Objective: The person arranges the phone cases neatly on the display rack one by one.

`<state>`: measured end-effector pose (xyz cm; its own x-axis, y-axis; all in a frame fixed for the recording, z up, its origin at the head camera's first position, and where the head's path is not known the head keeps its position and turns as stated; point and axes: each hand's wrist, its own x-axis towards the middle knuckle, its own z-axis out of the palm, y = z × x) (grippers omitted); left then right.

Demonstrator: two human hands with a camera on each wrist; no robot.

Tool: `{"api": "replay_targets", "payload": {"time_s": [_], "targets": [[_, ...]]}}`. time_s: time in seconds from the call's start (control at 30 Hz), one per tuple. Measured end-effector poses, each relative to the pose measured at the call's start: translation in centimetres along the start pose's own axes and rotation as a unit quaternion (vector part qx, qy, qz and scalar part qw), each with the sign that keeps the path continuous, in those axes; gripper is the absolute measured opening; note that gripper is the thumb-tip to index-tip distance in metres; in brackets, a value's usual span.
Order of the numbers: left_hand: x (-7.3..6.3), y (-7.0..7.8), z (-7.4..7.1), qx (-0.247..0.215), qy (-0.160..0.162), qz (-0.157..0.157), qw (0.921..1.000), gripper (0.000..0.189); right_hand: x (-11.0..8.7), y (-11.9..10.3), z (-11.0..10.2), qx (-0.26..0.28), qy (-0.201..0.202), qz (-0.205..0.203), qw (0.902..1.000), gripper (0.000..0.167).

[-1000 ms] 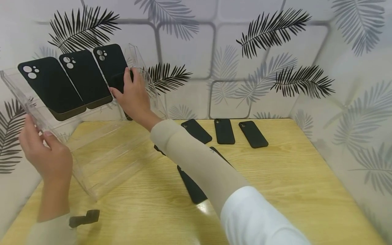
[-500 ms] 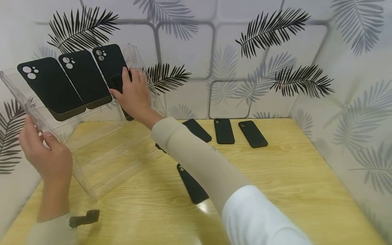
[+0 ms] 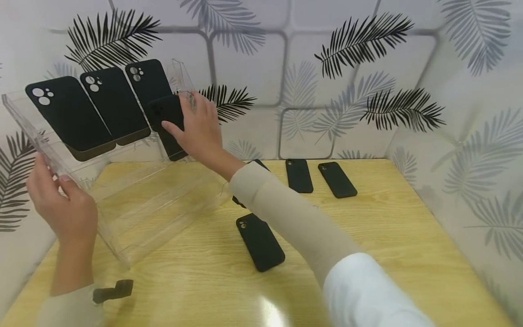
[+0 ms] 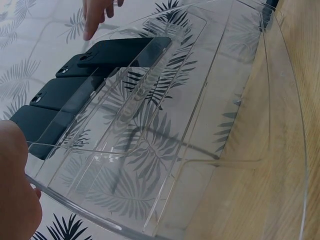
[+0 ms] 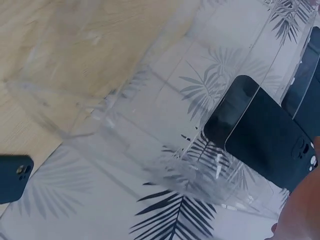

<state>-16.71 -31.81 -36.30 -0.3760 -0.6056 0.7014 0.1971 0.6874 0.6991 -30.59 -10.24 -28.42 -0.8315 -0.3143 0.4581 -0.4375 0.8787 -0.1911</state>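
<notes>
A clear acrylic tiered rack (image 3: 151, 213) is tilted up at the left. My left hand (image 3: 65, 204) grips its left side edge. Three black phone cases (image 3: 67, 113) stand side by side in its top tier. One more black phone case (image 3: 167, 116) rests in the tier just below, in front of the rightmost of them. Beside that case's right edge is my right hand (image 3: 200, 127), thumb and fingers spread. In the left wrist view the right hand's fingers (image 4: 92, 22) are apart from the phone case (image 4: 122, 52), pointing down. The right wrist view shows the phone case (image 5: 265, 135) standing in the clear tier.
On the wooden table (image 3: 367, 254) lie several more black phone cases, including one in the middle (image 3: 260, 243) and one at the back right (image 3: 337, 179). The right sleeve (image 3: 294, 218) partly covers others. A patterned wall (image 3: 253, 68) stands close behind.
My right hand has let go of the lower-tier phone case and shifted right, uncovering more of it. The right sleeve moved right, revealing the middle phone case on the table. The left hand stays put.
</notes>
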Motion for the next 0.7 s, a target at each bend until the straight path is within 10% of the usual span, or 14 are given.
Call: {"api": "replay_targets", "payload": {"time_s": [0.7], "targets": [[0.1, 0.0, 0.1, -0.002, 0.002, -0.014, 0.9999, 0.05, -13.3, 13.2, -0.4, 0.133, -0.057, -0.008, 0.9895, 0.074]]}}
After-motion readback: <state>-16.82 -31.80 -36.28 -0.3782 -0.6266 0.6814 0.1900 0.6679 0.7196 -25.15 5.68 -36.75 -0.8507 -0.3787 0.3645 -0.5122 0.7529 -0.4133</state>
